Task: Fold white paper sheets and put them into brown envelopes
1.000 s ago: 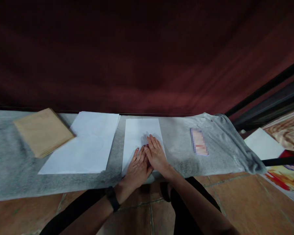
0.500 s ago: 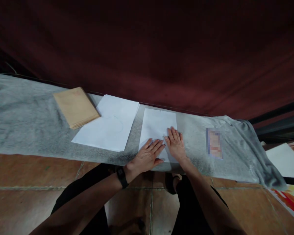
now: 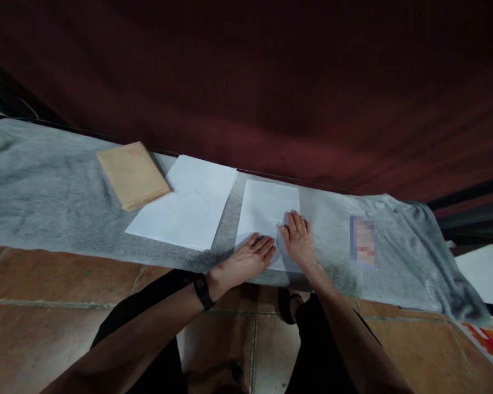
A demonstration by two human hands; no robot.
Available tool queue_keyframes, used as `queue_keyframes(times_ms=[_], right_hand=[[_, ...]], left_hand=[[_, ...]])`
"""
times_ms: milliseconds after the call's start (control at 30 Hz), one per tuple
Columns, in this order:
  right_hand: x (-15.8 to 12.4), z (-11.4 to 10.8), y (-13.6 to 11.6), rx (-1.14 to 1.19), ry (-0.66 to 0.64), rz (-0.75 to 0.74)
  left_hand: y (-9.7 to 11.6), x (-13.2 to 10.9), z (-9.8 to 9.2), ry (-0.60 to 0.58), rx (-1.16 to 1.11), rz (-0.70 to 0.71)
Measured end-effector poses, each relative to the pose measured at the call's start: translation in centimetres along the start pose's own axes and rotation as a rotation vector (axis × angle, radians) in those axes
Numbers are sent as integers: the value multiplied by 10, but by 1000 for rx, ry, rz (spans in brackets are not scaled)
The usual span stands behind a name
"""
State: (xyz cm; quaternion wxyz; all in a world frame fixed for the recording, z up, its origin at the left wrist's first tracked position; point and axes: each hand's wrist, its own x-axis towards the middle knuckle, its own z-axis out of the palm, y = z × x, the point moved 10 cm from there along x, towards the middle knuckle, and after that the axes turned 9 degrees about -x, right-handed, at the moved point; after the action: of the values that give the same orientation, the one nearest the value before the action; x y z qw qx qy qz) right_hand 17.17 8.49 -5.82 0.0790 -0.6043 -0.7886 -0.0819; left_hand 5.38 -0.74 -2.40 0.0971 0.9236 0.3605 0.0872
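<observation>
A white sheet of paper (image 3: 267, 205) lies in front of me on the grey cloth (image 3: 332, 219). My left hand (image 3: 248, 258) rests flat on its near left part, fingers stretched toward the right. At the sheet's right edge my right hand (image 3: 298, 236) lies palm down, fingers pointing away from me. Neither hand grips anything. Left of the sheet, across a strip of cloth, is a stack of larger white paper (image 3: 184, 205) with a faint curved line on it. A stack of brown envelopes (image 3: 133, 172) overlaps its left corner.
A small blurred-out rectangular item (image 3: 365, 242) lies on the cloth to the right. Behind the narrow covered surface hangs a dark red curtain (image 3: 246, 126). Another white sheet (image 3: 485, 273) sits lower at the far right. Brown floor tiles (image 3: 45, 328) show below.
The view has shifted slightly, so most things appear a little farther right. My left thumb, spread out before, is now tucked out of sight. Both hands stay on the sheet.
</observation>
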Motion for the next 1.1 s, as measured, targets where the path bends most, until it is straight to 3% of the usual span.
queue_keyframes(times_ms=[267,600,733,900,1000,1100], right_hand=[[2,-3,-28,49,-25,-65],[18,-8,5,32,-10,184],[24,-11,-17,99,-12,104],[28,-8,-56,165,-50,-44],[30,-6,-56,145,-52,-28],[30,-7,-52,129,-37,-12]], left_hand=[[-2,-5,-7,-13,-124,16],[0,-23,7,36,7,83],[-5,-24,11,7,28,78],[-6,-28,-5,-18,-65,71],[-11,-27,-20,21,-165,50],[-31,-12,-29,119,-221,-34]])
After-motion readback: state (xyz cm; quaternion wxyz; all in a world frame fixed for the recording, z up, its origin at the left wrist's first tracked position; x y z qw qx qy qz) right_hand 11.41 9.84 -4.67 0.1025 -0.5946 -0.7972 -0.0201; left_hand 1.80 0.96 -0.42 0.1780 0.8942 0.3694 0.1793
